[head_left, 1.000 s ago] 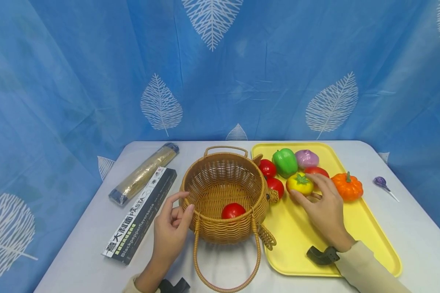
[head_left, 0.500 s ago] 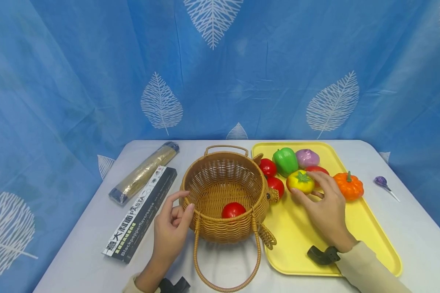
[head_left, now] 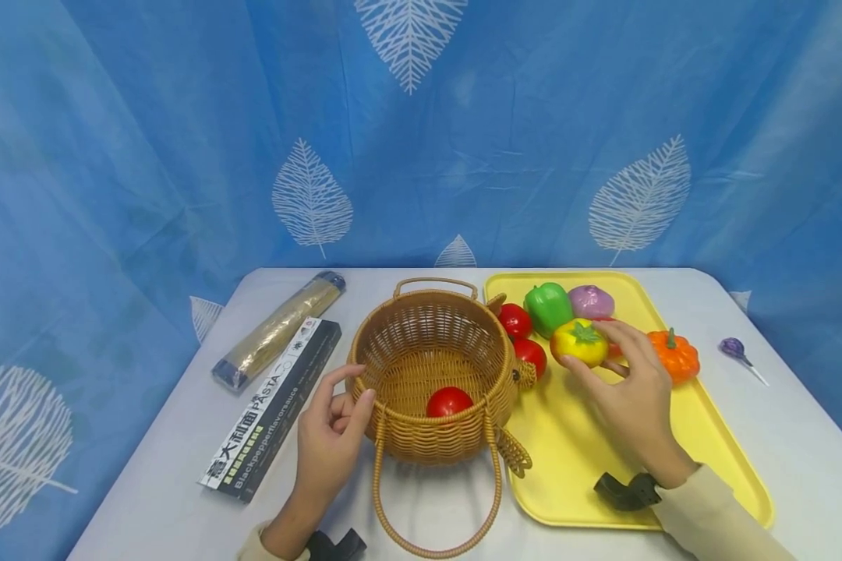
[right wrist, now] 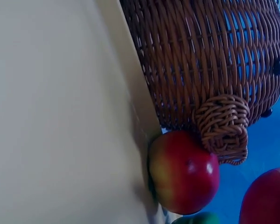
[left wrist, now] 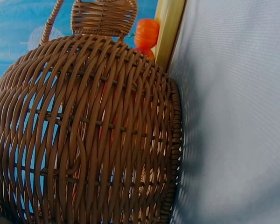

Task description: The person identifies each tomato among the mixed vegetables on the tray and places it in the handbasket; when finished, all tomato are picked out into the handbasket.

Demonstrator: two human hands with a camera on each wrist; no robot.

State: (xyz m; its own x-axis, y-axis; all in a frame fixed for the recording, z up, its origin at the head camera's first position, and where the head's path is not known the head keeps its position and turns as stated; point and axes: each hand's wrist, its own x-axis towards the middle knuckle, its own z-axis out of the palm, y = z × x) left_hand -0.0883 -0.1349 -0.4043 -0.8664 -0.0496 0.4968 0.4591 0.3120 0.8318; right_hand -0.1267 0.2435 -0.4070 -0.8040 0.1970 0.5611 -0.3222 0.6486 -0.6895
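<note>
Basket (head_left: 428,446) w/ tom. (head_left: 449,401), tray (head_left: 554,460) w/ veg (head_left: 549,308), R hand (head_left: 635,389) gripping yel. fruit (head_left: 577,343).

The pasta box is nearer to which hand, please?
Left. The left hand is just right of the pasta box; the right hand is farther right of it, beyond the basket, over the tray.

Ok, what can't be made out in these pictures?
Head view: the lower part of the red tomato, hidden by the front rim of the basket.
Head view: much of the red item, behind the right hand and the yellow tomato.
Left wrist view: the basket's contents, screened by its weave.
Right wrist view: a green thing, cut off by the bottom edge.
</note>
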